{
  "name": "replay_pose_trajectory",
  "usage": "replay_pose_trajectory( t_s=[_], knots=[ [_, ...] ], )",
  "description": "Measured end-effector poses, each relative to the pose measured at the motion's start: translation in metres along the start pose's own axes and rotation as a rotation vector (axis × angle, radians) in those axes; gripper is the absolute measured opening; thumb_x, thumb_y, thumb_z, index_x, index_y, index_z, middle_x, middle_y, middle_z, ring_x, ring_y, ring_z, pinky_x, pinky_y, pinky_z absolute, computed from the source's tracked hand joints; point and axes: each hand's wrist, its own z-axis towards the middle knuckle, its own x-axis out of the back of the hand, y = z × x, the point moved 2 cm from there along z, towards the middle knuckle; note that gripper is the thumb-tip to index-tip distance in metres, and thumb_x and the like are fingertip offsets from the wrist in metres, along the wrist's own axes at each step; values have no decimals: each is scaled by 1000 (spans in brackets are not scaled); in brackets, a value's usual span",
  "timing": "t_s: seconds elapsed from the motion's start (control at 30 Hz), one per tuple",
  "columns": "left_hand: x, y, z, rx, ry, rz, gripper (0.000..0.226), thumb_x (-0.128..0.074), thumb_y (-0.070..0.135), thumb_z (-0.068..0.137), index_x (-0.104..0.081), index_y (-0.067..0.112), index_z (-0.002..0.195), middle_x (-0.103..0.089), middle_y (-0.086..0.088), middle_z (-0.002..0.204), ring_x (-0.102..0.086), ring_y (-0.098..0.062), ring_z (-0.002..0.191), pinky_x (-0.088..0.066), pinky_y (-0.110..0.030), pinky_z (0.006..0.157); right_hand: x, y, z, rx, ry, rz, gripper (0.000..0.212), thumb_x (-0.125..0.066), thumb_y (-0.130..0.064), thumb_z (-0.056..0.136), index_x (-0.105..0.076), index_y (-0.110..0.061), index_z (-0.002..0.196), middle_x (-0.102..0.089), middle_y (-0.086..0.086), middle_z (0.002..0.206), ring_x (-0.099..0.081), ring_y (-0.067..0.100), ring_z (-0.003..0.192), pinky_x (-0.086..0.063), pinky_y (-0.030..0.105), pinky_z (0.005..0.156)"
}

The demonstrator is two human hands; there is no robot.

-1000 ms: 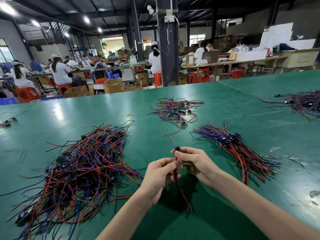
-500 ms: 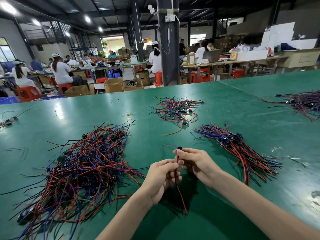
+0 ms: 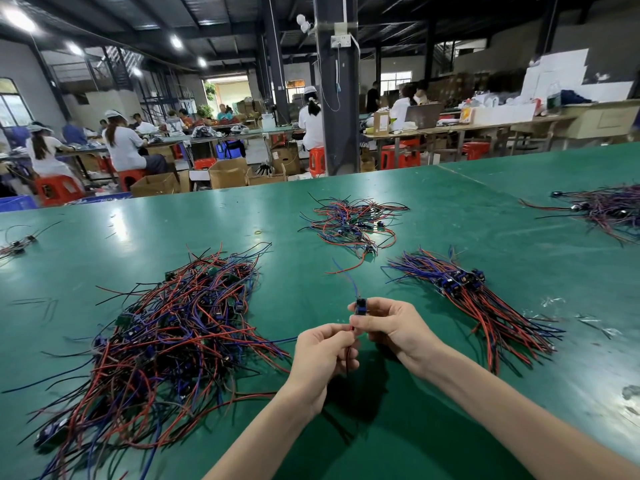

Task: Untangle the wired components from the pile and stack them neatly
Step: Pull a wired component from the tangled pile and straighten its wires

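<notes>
A large tangled pile (image 3: 166,334) of red, blue and black wired components lies on the green table (image 3: 450,220) at my left. To the right lies a neat stack (image 3: 478,306) of the same parts, wires aligned. Above the table between them, my right hand (image 3: 394,327) pinches one wired component (image 3: 361,303), a small blue-black module. Its blue and red leads stick up and away. My left hand (image 3: 322,355) pinches the red and black wires that hang below the module.
A smaller loose tangle (image 3: 349,223) lies further back at centre, another bunch (image 3: 602,209) at the far right edge, a few parts (image 3: 15,245) at the far left. Scraps (image 3: 588,323) lie at the right. People sit at benches beyond the table.
Both hands stay together over the table. The module has turned in my right fingers, its top leads now point up and away, and the hanging wires are drawn shorter through my left hand.
</notes>
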Motion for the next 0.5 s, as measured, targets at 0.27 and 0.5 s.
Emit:
replay_pose_trajectory(
  t_s=[0.27,0.5],
  knots=[
    [-3,-1,-1,-17,-37,-39,14,-58,-3,88,-69,0,79,-61,-7,61,-52,-8,47,-50,-20,48,5,-1,3,-29,11,63,18,-73,4,70,-73,-12,77,-67,-1,67,-54,6,56,-37,17,56],
    [-5,2,-4,-72,-203,-65,20,-62,-6,84,-76,7,86,-60,-5,67,-59,-12,59,-55,-24,59,8,-5,7,-136,12,244,26,-72,-5,57,-69,-2,82,-62,6,61,-49,9,49,-39,18,50]
  ],
)
